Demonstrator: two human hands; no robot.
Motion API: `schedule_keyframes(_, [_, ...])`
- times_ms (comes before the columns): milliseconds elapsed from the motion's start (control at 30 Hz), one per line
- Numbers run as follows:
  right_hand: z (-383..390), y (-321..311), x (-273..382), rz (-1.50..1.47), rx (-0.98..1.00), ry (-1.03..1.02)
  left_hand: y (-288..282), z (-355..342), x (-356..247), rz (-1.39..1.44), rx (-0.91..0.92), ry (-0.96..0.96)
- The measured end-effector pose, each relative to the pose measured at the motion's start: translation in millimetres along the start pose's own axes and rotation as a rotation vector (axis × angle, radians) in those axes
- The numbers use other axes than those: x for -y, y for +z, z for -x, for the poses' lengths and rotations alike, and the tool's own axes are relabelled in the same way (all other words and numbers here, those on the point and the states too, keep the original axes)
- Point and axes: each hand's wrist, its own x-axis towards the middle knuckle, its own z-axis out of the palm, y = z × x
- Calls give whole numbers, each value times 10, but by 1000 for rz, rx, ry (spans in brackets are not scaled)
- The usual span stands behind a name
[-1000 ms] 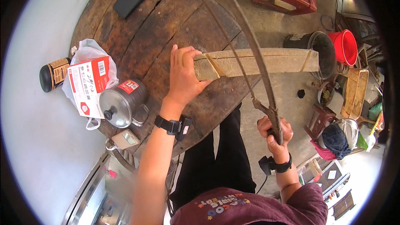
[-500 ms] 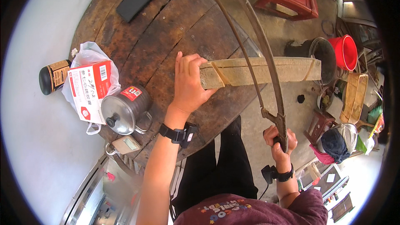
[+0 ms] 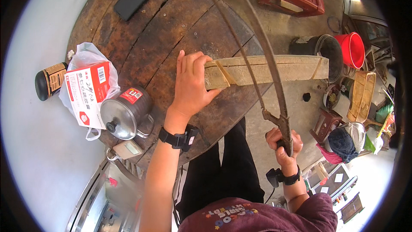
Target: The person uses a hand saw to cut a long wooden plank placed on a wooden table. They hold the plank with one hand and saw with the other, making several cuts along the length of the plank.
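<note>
The pale wooden plank is pinned flat on the round wooden worktop by the left hand, its fingers pressed together over the near end, thumb hooked at the plank's edge. The far end juts past the worktop rim over the floor. The right hand is clenched around the handle of a bow saw, whose thin blade crosses the plank just right of the left hand.

For a clean cut, steady downward pressure on the plank is judged necessary, with the fingertips kept well clear of the blade line.

Left of the left hand stand a metal pot, a red and white carton and a dark jar; none obstructs the stroke. Beyond the plank's overhang a black bucket and red bucket stand on the floor.
</note>
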Motion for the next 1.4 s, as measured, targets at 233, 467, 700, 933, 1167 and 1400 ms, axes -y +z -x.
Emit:
schedule_keyframes(233, [-110,64,-148,63,150,-90,42,30,40,50,-9,-15])
schedule_keyframes(467, [-122,97,-409,108,170,-136,79,39,61,59,-53,3])
schedule_keyframes(700, [-116,21,-552,122,155,-109,64,33,62,30,-59,4])
schedule_keyframes(933, [125,-61,-384,-117,86,95,63,20,72,51,-53,14])
schedule_keyframes(1167, [-82,-97,-612,-57,128,106,44,-1,76,52,-53,4])
schedule_keyframes(1400, [78,-107,-458,22,122,-28,75,35,79,28,-39,-17])
